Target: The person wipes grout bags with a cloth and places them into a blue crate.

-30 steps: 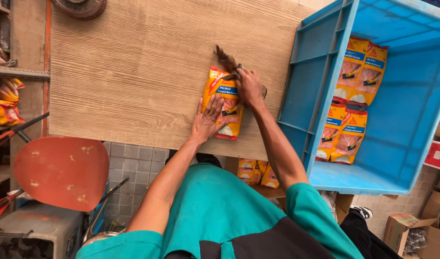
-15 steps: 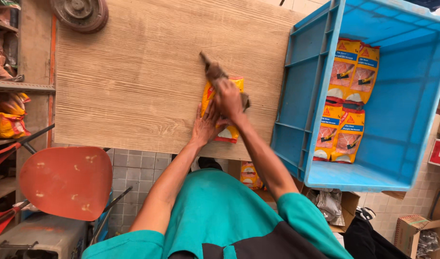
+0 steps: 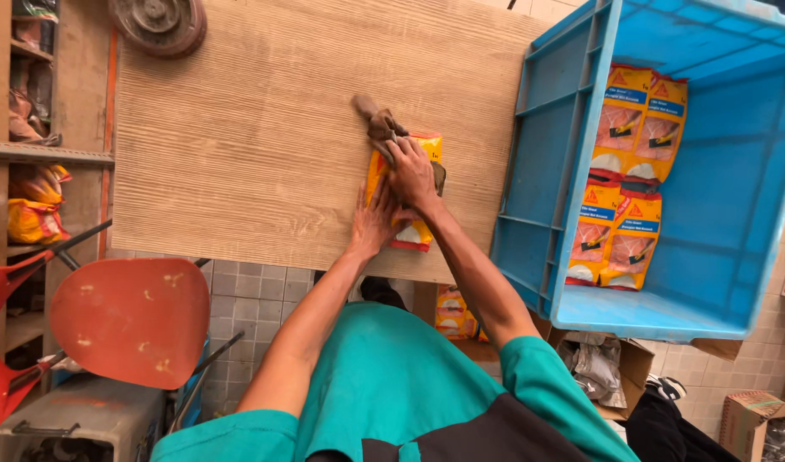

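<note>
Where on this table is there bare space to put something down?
The wooden table is bare from the metal disc at its far left corner across to the yellow packet. Crowded: the packet lies under the left hand and right hand, which holds a brown cloth, beside the blue crate.

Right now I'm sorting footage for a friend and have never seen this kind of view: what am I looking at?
The camera sits on a person's head and looks down, so you see their own arms and green shirt. On the wooden tabletop lies a yellow packet. The left hand presses flat on it, while the right hand holds a brown cloth against it. To the right stands a blue crate with more yellow packets inside. A red chair sits at lower left.
</note>
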